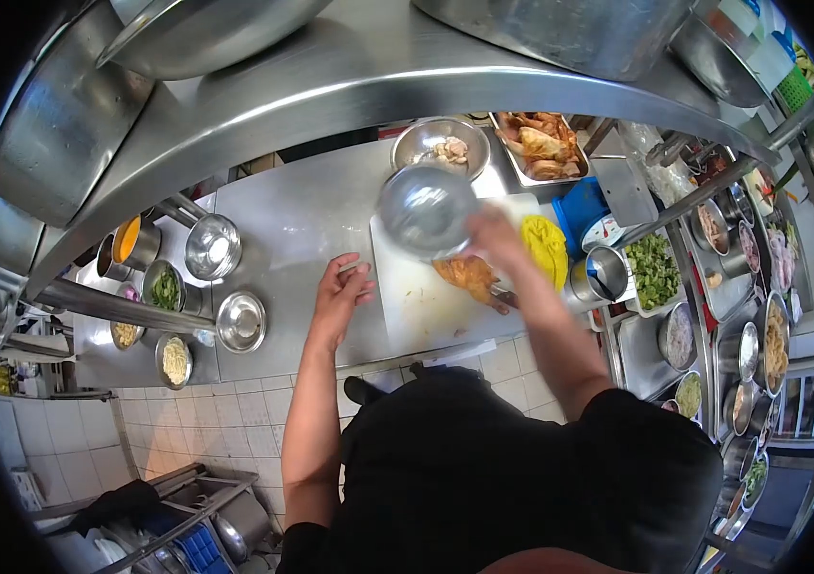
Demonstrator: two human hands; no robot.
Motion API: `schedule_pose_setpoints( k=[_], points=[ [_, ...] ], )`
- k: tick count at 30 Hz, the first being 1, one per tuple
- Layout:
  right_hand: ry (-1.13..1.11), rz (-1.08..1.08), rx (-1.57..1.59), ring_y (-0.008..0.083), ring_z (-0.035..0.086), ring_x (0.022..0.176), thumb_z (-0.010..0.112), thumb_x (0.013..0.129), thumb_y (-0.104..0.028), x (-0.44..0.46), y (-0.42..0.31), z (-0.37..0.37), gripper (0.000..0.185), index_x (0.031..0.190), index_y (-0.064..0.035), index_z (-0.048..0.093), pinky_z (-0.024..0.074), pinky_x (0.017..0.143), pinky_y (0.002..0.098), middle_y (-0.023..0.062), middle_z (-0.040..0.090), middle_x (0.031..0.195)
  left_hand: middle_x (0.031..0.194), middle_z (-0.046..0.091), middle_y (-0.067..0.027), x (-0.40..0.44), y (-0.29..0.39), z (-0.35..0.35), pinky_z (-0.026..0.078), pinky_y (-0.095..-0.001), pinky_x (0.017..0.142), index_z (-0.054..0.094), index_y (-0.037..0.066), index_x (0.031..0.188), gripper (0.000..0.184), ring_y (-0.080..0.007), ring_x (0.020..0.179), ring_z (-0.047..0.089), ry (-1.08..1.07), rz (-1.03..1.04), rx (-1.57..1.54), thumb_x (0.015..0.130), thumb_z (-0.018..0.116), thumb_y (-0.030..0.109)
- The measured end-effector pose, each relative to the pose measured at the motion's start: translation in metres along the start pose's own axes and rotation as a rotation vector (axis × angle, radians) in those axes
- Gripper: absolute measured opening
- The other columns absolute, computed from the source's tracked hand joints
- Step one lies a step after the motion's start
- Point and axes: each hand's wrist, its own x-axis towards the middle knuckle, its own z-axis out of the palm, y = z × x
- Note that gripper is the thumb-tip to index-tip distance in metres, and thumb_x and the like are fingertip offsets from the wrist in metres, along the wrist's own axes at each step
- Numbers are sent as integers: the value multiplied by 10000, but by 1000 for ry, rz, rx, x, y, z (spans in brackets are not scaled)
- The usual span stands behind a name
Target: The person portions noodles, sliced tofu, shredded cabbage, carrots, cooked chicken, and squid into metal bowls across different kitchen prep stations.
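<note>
My right hand (498,235), blurred by motion, grips the rim of a metal bowl (426,209). The bowl is smeared too and hangs over the far left part of a white cutting board (417,311). On that board, beneath my right wrist, lies a browned piece of cooked poultry (467,275), partly covered by the bowl and my arm. My left hand (340,295) hovers left of the board, its fingers loosely curled and apart, holding nothing. A crumpled yellow cloth (545,251) rests at the board's right side.
Behind the board stand a bowl of pale meat pieces (450,150) and a tray of cooked poultry (546,148). A blue scale (579,215), a steel pot (600,275) and chopped greens (654,271) are at right. An overhead steel shelf (369,91) crosses above; small bowls (241,321) sit left.
</note>
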Motion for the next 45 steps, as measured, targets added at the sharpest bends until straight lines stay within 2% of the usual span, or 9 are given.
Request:
schedule_pose_setpoints(
  k=[5,10,12,21,29,36,38,40,45],
  points=[
    [-315,273,75,166,627,717,625,808,-59,-28,24,62,155,924,-40,524,556,600,316,79,597,906,796,584,-10,2,-53,-37,526,-273,611,503,114,872,117,-107,673,569,121,29,-25,892,619,113],
    [373,-562,-528,134,622,759,649,768,38,138,69,-54,132,875,-33,614,517,663,283,93,664,954,718,522,10,-44,-59,-81,530,-252,533,471,115,770,197,-76,616,519,288,-3,-141,866,594,-5],
    [518,-446,-940,315,635,948,744,764,-270,173,41,-76,320,962,-49,623,489,833,419,148,662,952,732,526,10,-53,-57,-95,541,-247,547,464,112,771,204,-68,636,523,319,-3,-105,867,591,-15],
    [373,68,-1140,316,430,1288,661,763,-139,194,1,-56,537,1256,2,501,402,1020,386,212,428,1381,1055,577,-125,-63,-16,-77,539,-293,636,492,39,841,159,-171,814,594,459,398,413,846,648,11],
    [334,201,-676,247,643,647,641,752,-117,203,-24,-49,283,1013,-9,646,548,557,344,152,658,772,1282,522,-188,29,-86,-10,522,-410,721,540,23,928,150,-338,932,613,94,879,1447,784,583,22],
    [173,-126,-436,176,561,495,578,802,-170,163,-63,-62,277,943,64,625,465,431,331,118,609,697,895,653,-188,45,-23,-9,571,-394,705,538,16,850,97,-329,704,656,367,231,847,807,597,79],
    [169,-110,-528,243,621,592,562,813,-167,147,-73,-46,264,967,36,631,505,529,382,172,653,792,839,626,-134,61,-21,-11,593,-352,689,522,8,840,99,-243,702,653,292,-92,212,839,600,70],
    [363,-788,-951,338,652,764,574,801,-166,133,-70,-33,256,975,11,638,515,677,426,217,666,897,824,605,-110,72,-23,-7,596,-337,679,511,15,840,98,-214,704,642,249,-114,81,848,598,58],
    [123,-688,-968,387,616,927,595,781,-128,58,-89,24,242,994,-19,630,502,827,422,211,649,971,836,569,-124,69,-18,15,606,-319,622,447,25,851,165,-201,678,628,160,-152,-183,833,610,5]
  ],
)
